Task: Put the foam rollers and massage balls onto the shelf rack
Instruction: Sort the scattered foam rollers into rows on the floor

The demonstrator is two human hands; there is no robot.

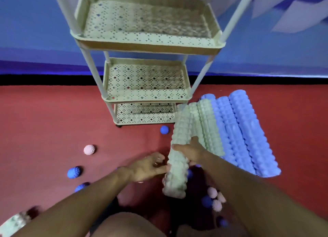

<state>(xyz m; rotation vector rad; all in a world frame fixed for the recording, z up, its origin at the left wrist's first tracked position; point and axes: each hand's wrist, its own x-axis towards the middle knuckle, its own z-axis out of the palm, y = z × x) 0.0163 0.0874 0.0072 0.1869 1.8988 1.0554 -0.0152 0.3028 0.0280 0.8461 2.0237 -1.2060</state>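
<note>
A cream three-tier shelf rack (147, 43) stands on the red floor in front of me, with nothing on its perforated trays. My right hand (190, 150) grips a pale green ridged foam roller (178, 158), lifted off the floor and tilted. My left hand (149, 166) touches the roller's left side with loosely curled fingers. More green rollers (207, 126) and blue rollers (246, 132) lie side by side to the right of the rack. Spiky massage balls lie scattered: a pink ball (89, 149), a blue ball (74, 172), a smooth blue ball (164, 129), and a pink cluster (215, 198).
A blue wall (35, 32) with a black skirting strip runs behind the rack. My knees fill the bottom of the view. Another blue ball (82, 186) lies by my left forearm. A blurred pale object (14, 222) sits at the bottom left corner.
</note>
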